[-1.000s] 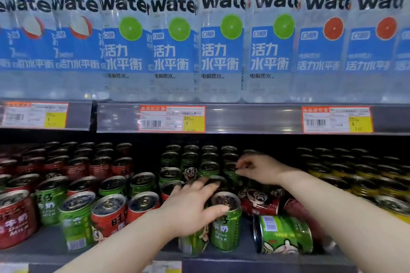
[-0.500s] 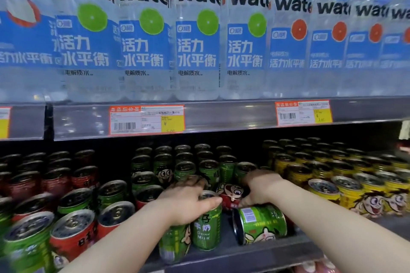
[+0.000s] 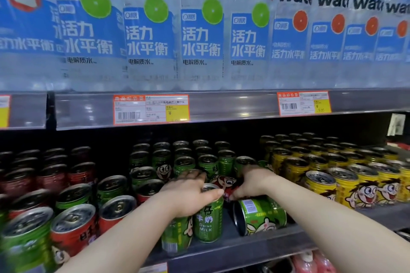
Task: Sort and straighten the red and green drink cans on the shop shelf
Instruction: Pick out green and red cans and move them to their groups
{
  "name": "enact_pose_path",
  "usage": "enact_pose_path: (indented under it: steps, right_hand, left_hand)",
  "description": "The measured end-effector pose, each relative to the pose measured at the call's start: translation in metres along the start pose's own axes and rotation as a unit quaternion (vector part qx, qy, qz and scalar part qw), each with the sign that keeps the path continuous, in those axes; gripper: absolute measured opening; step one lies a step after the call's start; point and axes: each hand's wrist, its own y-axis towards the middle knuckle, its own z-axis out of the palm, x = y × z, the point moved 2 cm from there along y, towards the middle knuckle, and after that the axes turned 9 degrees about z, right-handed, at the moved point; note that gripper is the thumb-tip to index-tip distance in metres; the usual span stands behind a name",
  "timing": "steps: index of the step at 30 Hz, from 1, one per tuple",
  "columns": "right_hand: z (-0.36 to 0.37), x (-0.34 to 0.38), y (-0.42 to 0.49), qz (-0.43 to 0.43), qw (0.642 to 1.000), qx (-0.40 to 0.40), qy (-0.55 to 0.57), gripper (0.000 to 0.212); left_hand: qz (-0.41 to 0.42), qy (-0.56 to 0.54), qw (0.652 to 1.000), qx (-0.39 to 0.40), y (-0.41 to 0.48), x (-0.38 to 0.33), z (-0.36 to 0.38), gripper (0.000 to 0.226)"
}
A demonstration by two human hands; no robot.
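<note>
Here, both bare hands are in among the cans on the lower shelf (image 3: pixel 255 248). The left hand (image 3: pixel 188 197) is draped over the tops of two upright green cans at the shelf's front edge, one marked "DRINK MILK" (image 3: pixel 208 221) and its neighbour (image 3: pixel 176 235) just to the left, touching it. The fingers curl down over the lids and the thumb lies across the rim of the marked can, so the hand is closed on that pair from above.

The right hand (image 3: pixel 253 180) reaches a little deeper, fingers bent down around a red can (image 3: pixel 225 183) with a cartoon face, which sits tilted between the two hands; it looks clasped, though the fingertips are hidden behind it and I cannot tell how firm the hold is. Directly below that wrist a green can lies on its side (image 3: pixel 259 216), its dark base turned to the left and its barcode facing up.

Behind the hands stand rows of upright green cans (image 3: pixel 207 162). To the left, red cans (image 3: pixel 77 226) and green ones are mixed along the front, some leaning, with darker red cans (image 3: pixel 53 173) further back. To the right are orderly yellow cans (image 3: pixel 346 188). The shelf above carries tall water bottles (image 3: pixel 150 29) with blue labels, and orange price tags (image 3: pixel 150 109) sit on its edge.
</note>
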Motion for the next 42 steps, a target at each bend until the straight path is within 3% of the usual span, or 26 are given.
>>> enact_pose_path:
  steps: [5, 12, 15, 17, 19, 22, 24, 26, 29, 35, 42]
  right_hand:
    - [-0.020, -0.006, 0.006, -0.057, 0.989, -0.050, 0.130, 0.080]
    - [-0.011, 0.004, 0.013, -0.204, 0.965, -0.025, 0.161, 0.066]
    - [-0.024, -0.013, 0.017, -0.223, 0.955, -0.010, 0.194, 0.057]
    - [-0.037, -0.030, 0.013, -0.234, 0.962, -0.019, 0.140, 0.046]
    - [-0.045, -0.044, 0.002, -0.247, 0.967, 0.039, 0.053, 0.047]
    - [-0.037, -0.056, -0.016, -0.250, 0.954, 0.114, -0.124, 0.077]
    - [-0.025, -0.056, -0.022, -0.252, 0.940, 0.095, -0.209, 0.092]
    - [-0.016, -0.055, -0.023, -0.274, 0.933, 0.061, -0.227, 0.092]
    - [-0.014, -0.058, -0.019, -0.296, 0.940, 0.049, -0.163, 0.086]
    - [-0.017, -0.055, -0.016, -0.303, 0.948, 0.067, 0.067, 0.089]
    - [0.004, -0.038, -0.026, -0.327, 0.933, 0.004, 0.151, 0.076]
  left_hand:
    - [0.000, 0.003, 1.000, -0.002, 0.001, 0.001, 0.000, 0.084]
    - [-0.019, -0.004, 1.000, -0.002, 0.000, 0.001, 0.000, 0.085]
    - [-0.023, -0.012, 1.000, 0.003, 0.000, -0.002, -0.003, 0.083]
    - [-0.034, -0.034, 0.999, 0.011, 0.001, -0.004, -0.006, 0.085]
    - [-0.051, -0.042, 0.998, 0.006, 0.003, -0.008, -0.008, 0.087]
    - [-0.054, 0.008, 0.998, -0.011, 0.014, -0.025, -0.007, 0.082]
    - [-0.023, 0.037, 0.999, -0.013, 0.022, -0.038, -0.002, 0.078]
    - [-0.002, 0.036, 0.999, -0.002, 0.026, -0.043, 0.003, 0.071]
    - [-0.007, 0.018, 1.000, -0.002, 0.027, -0.040, 0.006, 0.061]
    - [0.004, 0.005, 1.000, -0.024, 0.029, -0.038, 0.006, 0.052]
    - [-0.016, -0.009, 1.000, -0.023, 0.025, -0.045, 0.003, 0.054]
